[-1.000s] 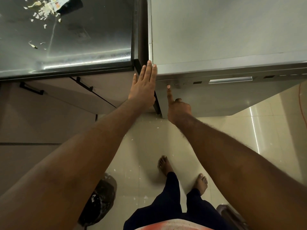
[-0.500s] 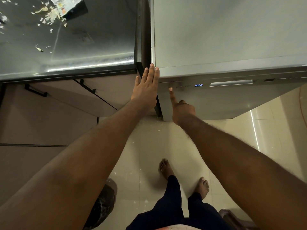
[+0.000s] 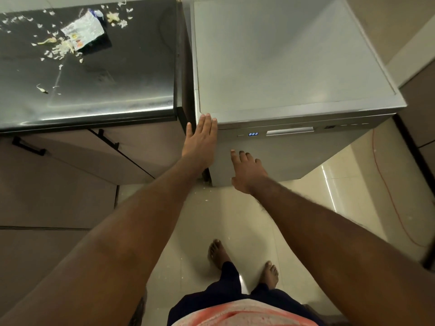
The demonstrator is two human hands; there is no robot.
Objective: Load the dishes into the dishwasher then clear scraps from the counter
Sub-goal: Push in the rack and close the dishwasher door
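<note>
Our right hand (image 3: 247, 170) has dropped away from the control strip (image 3: 306, 127), where its index finger was pressing half a second ago. Its fingers are now straight and loosely spread, holding nothing, low in front of the dishwasher (image 3: 294, 67), and we cannot tell whether the tips touch its door. Our view has also lifted, so more of the worktop shows.

At the upper left of the frame the dark counter (image 3: 106, 90) carries pale food scraps (image 3: 62, 47) scattered around a crumpled foil wrapper (image 3: 82, 31), so by our reading the clearing has not begun. Just right of the counter's edge, near frame centre, our left hand (image 3: 200, 142) stays flat against the dishwasher's top left corner, fingers straight and together, gripping nothing. The grey machine fills the upper right, door closed, and its blue display (image 3: 253, 134) glows beside the handle recess (image 3: 289, 132). No dishes are in view, so we judge loading finished and the machine switched on, with only the scraps left. An orange cord (image 3: 386, 196) trails over the floor (image 3: 259, 220) at the far right
</note>
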